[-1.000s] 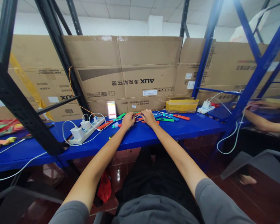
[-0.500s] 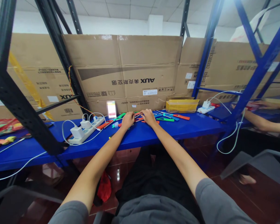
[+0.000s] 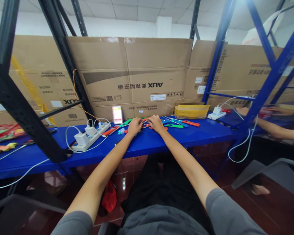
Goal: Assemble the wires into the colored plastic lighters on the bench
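Observation:
My left hand and my right hand are close together over the blue table. The fingers of both are bent and closed, with thin rods and bits of red and orange between and beneath them. What each hand grips is too small and too covered to make out. Beside my right hand lie slim tools with bright plastic handles and thin shafts: an orange-handled one, a green one and a blue one. Left of my left hand are a green-handled tool and an orange-handled one.
A lit phone leans on the cardboard. The left side has a white power strip with chargers and looping cables. A yellow-taped box stands back right. Shelf posts frame both sides; another person's arm is far right.
Both hands stay in nearly the same place, with only slight finger movement. The lying tools have not moved. At far right, the other person's hand has shifted a little.

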A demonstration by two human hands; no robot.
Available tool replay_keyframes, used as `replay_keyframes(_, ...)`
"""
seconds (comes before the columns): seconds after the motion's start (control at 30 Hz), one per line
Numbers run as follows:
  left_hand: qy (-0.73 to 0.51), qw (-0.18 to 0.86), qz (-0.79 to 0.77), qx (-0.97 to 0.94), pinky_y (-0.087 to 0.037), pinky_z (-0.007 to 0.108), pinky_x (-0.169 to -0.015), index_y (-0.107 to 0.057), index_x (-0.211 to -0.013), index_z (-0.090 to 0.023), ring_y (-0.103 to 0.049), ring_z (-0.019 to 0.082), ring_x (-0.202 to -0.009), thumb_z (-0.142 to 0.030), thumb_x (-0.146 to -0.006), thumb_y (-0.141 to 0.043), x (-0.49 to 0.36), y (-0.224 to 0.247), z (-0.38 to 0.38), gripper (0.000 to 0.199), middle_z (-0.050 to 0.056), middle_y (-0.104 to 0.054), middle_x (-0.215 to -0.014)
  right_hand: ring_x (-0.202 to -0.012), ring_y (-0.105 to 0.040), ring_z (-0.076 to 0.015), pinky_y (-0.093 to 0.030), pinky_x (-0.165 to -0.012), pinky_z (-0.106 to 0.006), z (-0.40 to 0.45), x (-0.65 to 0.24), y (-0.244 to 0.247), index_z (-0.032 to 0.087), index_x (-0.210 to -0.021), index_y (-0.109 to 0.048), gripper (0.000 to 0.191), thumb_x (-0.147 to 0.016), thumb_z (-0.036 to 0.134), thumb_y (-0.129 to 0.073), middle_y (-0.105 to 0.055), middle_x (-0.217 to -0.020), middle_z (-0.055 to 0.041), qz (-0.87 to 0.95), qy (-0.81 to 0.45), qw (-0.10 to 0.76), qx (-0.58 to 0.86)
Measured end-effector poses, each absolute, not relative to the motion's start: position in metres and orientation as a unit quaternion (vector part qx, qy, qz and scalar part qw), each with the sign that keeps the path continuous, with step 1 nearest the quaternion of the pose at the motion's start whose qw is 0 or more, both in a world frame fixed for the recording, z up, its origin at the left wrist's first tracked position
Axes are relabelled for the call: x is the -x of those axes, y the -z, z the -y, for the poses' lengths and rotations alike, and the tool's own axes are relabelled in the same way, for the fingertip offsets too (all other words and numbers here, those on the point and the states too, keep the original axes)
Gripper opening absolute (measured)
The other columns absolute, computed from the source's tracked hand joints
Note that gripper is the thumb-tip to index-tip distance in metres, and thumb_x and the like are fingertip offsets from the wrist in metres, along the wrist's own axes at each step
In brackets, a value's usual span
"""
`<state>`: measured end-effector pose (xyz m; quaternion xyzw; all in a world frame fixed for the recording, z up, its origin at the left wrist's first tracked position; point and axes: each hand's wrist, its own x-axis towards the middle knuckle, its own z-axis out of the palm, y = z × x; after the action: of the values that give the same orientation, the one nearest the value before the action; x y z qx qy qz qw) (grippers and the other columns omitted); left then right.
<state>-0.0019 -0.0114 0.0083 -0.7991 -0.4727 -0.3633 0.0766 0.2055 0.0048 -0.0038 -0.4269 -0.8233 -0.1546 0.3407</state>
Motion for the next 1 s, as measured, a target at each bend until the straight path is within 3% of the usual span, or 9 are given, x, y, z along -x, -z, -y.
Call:
replay_keyframes(0.47,0.323,0.075,0.456,0.826,-0.052,0.033,-0.089,-0.082,-0.106,-0.02,-0.07,0.025,-0.096,-0.024,-0.101,-0.061,-0.0007,-0.0114,0.0134,0.022,0.01,-0.077,-0.099,-0.106,-0.059,-0.0288,-0.04,-0.091,-0.041,-0.0028,-0.2031,0.0043,0.024,-0.121,-0.079,0.023,-0.108,0.025,-0.061,-0.078,-0.109,-0.0118,0.825,0.181,0.319,0.429)
replay_keyframes(0.83,0.336,0.063,0.454,0.823,-0.055,0.033,-0.093,-0.083,-0.118,-0.021,-0.073,0.026,-0.101,-0.015,-0.1,-0.056,-0.0006,-0.0084,0.0088,0.032,0.011,-0.079,-0.107,-0.105,-0.059,-0.0283,-0.039,-0.092,-0.04,-0.0022,-0.2048,0.0026,0.022,-0.113,-0.081,0.021,-0.108,0.029,-0.063,-0.077,-0.107,-0.0117,0.823,0.178,0.313,0.44)
replay_keyframes(1.0,0.365,0.02,0.436,0.822,-0.056,0.031,-0.092,-0.082,-0.113,-0.022,-0.076,0.026,-0.101,-0.019,-0.1,-0.064,-0.0003,-0.0056,0.0046,0.023,0.009,-0.083,-0.109,-0.104,-0.059,-0.0279,-0.039,-0.09,-0.039,0.0009,-0.205,0.0007,0.022,-0.114,-0.081,0.024,-0.11,0.033,-0.06,-0.077,-0.104,-0.0115,0.828,0.181,0.309,0.431)
